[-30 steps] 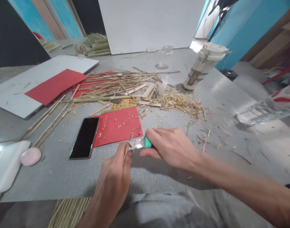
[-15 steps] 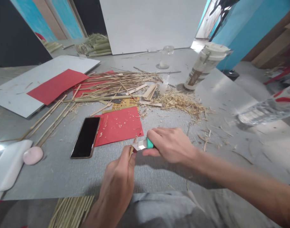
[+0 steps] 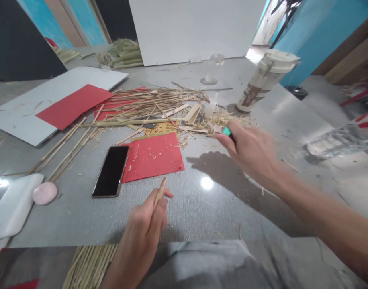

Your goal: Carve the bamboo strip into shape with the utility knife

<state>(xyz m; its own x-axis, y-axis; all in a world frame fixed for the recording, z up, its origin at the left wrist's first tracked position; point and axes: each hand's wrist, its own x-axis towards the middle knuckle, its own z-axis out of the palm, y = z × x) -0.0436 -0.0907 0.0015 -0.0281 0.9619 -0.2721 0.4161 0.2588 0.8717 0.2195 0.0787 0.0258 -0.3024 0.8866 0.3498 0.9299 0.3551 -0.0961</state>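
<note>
Green-handled knife (image 3: 226, 131) swung clear of stick (image 3: 160, 192).

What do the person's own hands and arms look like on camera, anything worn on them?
The left hand and right hand are bare: no gloves, and no ring or watch shows. No sleeve, cable or clear marking shows on the left arm or right arm. Grey cloth, probably clothing, shows below.
</note>
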